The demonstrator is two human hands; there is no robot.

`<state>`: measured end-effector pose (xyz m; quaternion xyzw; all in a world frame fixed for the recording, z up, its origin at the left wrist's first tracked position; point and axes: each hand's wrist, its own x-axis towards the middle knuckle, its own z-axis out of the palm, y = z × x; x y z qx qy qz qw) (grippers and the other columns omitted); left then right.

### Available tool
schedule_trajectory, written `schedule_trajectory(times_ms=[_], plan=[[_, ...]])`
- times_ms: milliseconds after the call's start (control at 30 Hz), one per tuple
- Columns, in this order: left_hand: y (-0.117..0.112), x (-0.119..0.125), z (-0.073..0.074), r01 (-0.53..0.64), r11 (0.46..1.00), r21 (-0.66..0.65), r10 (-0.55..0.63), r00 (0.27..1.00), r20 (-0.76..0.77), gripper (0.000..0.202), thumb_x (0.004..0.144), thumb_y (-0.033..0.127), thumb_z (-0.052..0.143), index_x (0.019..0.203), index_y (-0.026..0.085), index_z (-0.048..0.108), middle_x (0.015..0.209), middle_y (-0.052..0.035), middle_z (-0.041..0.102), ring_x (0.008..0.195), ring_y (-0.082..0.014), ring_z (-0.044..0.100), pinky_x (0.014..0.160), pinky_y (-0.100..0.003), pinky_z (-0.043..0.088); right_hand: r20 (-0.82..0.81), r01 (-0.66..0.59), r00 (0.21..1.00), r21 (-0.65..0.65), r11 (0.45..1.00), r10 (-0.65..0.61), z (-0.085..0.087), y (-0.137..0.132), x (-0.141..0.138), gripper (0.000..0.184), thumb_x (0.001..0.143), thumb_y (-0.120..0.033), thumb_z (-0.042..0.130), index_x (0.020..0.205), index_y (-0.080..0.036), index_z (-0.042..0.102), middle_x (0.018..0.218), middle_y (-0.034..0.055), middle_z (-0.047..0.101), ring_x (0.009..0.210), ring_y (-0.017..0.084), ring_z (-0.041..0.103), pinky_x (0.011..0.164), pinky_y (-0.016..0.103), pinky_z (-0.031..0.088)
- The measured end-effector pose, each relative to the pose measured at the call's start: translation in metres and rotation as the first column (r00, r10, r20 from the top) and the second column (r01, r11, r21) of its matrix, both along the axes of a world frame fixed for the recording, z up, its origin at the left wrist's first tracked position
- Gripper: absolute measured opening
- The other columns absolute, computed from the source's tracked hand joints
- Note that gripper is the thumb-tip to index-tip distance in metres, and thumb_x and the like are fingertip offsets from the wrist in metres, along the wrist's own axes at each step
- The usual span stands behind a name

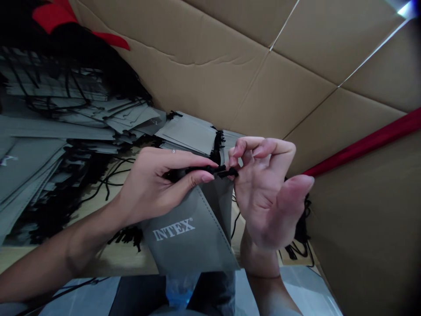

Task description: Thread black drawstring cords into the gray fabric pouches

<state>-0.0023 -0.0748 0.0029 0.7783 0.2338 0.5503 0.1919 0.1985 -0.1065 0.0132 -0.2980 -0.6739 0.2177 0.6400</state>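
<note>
A grey pouch (pixel 194 232) printed with INTEX hangs below my hands at the table's front edge. My left hand (pixel 161 180) is closed in a pinch at its top, with black cord (pixel 220 169) between thumb and fingers. The short cord ends stick out to the right of my fingertips. Beside them is my right hand (pixel 266 188), palm turned up, thumb spread away and fingers loosely bent. The cord ends reach its curled fingers, but I see no grip there; whether they touch is unclear.
Flat grey pouches with black cords (pixel 112 109) are heaped at the left. A neater pouch stack (pixel 190 131) stands behind my hands. Cardboard walls (pixel 230 57) close off the back and right, with a red strip (pixel 362 140) along the right one. Black cords (pixel 302 219) lie at right.
</note>
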Motion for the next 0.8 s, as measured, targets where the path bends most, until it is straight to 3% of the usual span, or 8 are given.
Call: schedule_trajectory(times_ms=[100, 267, 400, 567, 700, 800], plan=[[-0.0007, 0.0002, 0.0002, -0.003, 1.0, 0.009, 0.003, 1.0, -0.016, 0.01, 0.11, 0.032, 0.089, 0.118, 0.027, 0.094, 0.104, 0.0021, 0.095, 0.081, -0.0115, 0.087, 0.075, -0.019, 0.063, 0.086, 0.058, 0.995, 0.0, 0.998, -0.058, 0.0003, -0.0009, 0.0009, 0.055, 0.116, -0.087, 0.031, 0.117, -0.032, 0.036, 0.114, 0.0105, 0.054, 0.093, 0.03, 0.059, 0.082, 0.049, 0.061], [-0.0006, 0.0007, 0.0001, -0.01, 1.0, 0.019, 0.011, 0.999, -0.051, 0.013, 0.112, 0.036, 0.087, 0.119, 0.027, 0.094, 0.1, 0.0014, 0.094, 0.076, -0.0114, 0.085, 0.072, -0.021, 0.061, 0.03, -0.041, 0.999, 0.015, 0.999, 0.04, 0.0008, -0.0022, 0.0007, 0.048, 0.118, -0.079, 0.038, 0.116, -0.032, 0.039, 0.117, 0.0106, 0.054, 0.095, 0.03, 0.059, 0.081, 0.049, 0.062], [-0.0008, 0.0004, 0.0007, 0.001, 1.0, 0.012, -0.001, 0.999, -0.046, 0.013, 0.112, 0.037, 0.087, 0.119, 0.028, 0.094, 0.099, 0.0017, 0.094, 0.074, -0.0119, 0.084, 0.069, -0.022, 0.061, 0.045, 0.052, 0.998, -0.015, 0.999, -0.051, 0.0048, -0.0031, -0.0026, 0.051, 0.117, -0.082, 0.03, 0.114, -0.031, 0.036, 0.112, 0.0101, 0.054, 0.092, 0.03, 0.06, 0.079, 0.05, 0.062], [-0.0007, 0.0, 0.0017, 0.035, 0.999, 0.001, -0.035, 0.999, -0.033, 0.014, 0.112, 0.036, 0.087, 0.119, 0.025, 0.093, 0.103, 0.0023, 0.095, 0.078, -0.0094, 0.085, 0.073, -0.018, 0.061, -0.023, -0.072, 0.997, -0.009, 0.997, 0.072, 0.0068, -0.0013, -0.002, 0.046, 0.115, -0.078, 0.046, 0.114, -0.032, 0.04, 0.112, 0.0088, 0.052, 0.092, 0.029, 0.056, 0.078, 0.047, 0.058], [-0.0012, -0.0003, 0.0022, 0.045, 0.999, -0.009, -0.046, 0.999, -0.03, 0.014, 0.112, 0.037, 0.088, 0.12, 0.026, 0.093, 0.103, 0.0019, 0.095, 0.077, -0.0108, 0.085, 0.074, -0.02, 0.062, -0.019, -0.054, 0.998, -0.037, 0.998, 0.054, 0.0048, -0.0008, 0.0001, 0.05, 0.113, -0.083, 0.047, 0.113, -0.033, 0.039, 0.112, 0.0076, 0.052, 0.092, 0.029, 0.056, 0.077, 0.046, 0.056], [-0.0011, -0.0005, 0.002, 0.017, 1.0, -0.004, -0.017, 0.999, -0.043, 0.014, 0.111, 0.037, 0.089, 0.119, 0.027, 0.094, 0.101, 0.0018, 0.095, 0.077, -0.0112, 0.085, 0.073, -0.021, 0.061, -0.054, -0.136, 0.989, -0.029, 0.99, 0.134, 0.0037, -0.0007, 0.0062, 0.039, 0.114, -0.071, 0.06, 0.115, -0.033, 0.05, 0.112, 0.0063, 0.057, 0.096, 0.028, 0.059, 0.083, 0.047, 0.057]])
